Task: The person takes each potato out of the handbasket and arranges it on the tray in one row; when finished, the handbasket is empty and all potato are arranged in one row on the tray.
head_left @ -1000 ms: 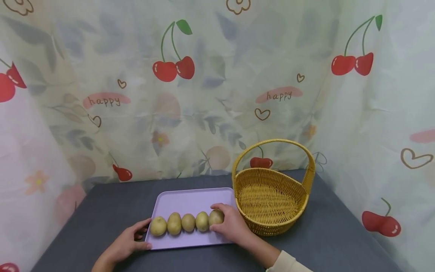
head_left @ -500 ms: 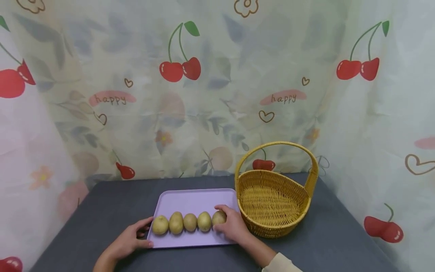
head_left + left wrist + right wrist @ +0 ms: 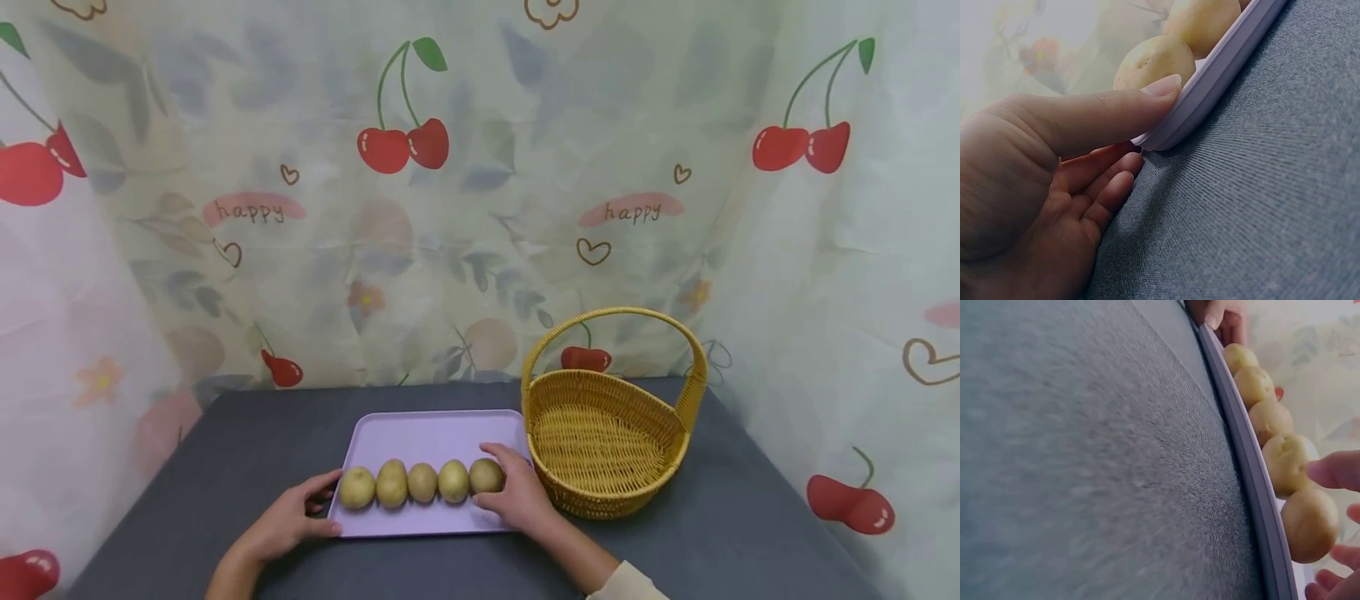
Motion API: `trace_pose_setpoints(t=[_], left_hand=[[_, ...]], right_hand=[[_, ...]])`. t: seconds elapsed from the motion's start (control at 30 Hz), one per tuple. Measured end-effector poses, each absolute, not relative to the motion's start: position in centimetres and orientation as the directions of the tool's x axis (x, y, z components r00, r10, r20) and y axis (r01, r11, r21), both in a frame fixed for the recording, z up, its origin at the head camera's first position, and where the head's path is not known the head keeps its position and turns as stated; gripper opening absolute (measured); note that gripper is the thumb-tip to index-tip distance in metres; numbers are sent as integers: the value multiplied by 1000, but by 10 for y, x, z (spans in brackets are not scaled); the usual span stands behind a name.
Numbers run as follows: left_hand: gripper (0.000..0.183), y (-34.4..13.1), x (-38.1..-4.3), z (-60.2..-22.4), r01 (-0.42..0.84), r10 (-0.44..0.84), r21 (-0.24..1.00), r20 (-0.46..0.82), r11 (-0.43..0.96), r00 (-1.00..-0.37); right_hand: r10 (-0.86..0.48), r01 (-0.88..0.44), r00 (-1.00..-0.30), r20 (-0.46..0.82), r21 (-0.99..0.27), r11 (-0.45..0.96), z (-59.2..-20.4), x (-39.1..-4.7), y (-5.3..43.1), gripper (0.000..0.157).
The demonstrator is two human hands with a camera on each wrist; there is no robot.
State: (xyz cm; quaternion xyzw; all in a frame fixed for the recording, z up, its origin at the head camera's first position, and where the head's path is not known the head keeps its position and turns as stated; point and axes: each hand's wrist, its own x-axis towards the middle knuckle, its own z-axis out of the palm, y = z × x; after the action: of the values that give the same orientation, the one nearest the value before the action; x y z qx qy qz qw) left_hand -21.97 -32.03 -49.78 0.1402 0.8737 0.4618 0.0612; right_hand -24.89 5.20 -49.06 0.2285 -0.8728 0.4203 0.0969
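Observation:
Several potatoes stand in a row along the near half of a shallow lilac tray (image 3: 431,429). My right hand (image 3: 521,496) is at the row's right end, thumb and fingers spread around the rightmost potato (image 3: 486,475), with small gaps beside it. In the right wrist view the thumb tip (image 3: 1319,472) overlaps the neighbouring potato (image 3: 1288,462). My left hand (image 3: 288,517) holds the tray's near left corner. Its thumb (image 3: 1147,97) lies against the rim there, and the index fingertip is hidden behind it. The leftmost potato (image 3: 357,487) sits just inside that corner.
A yellow wicker basket (image 3: 607,496) with a tall arched handle stands at the tray's right edge, with its bare woven inside showing. Dark grey cloth (image 3: 262,425) covers the table. A cherry-print curtain (image 3: 480,217) rises behind and on both sides.
The head view has shifted a little, so the scene sits further right. My right hand's fingers have spread slightly from the rightmost potato. The left hand keeps its place at the tray corner.

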Motion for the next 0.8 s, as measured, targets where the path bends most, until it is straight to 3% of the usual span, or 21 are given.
trace_pose_setpoints(t=[0.3, 0.57, 0.8], left_hand=[[83, -322, -210, -496, 158, 290, 820, -11, 551, -957], [80, -326, -209, -497, 198, 332, 833, 19, 516, -943], [78, -341, -201, -495, 172, 337, 842, -12, 511, -941]], right_hand=[[-363, -480, -869, 337, -752, 451, -476, -202, 79, 70], [-479, -317, -867, 137, -894, 318, -459, -175, 138, 52], [-512, -311, -851, 119, -899, 308, -460, -171, 190, 36]])
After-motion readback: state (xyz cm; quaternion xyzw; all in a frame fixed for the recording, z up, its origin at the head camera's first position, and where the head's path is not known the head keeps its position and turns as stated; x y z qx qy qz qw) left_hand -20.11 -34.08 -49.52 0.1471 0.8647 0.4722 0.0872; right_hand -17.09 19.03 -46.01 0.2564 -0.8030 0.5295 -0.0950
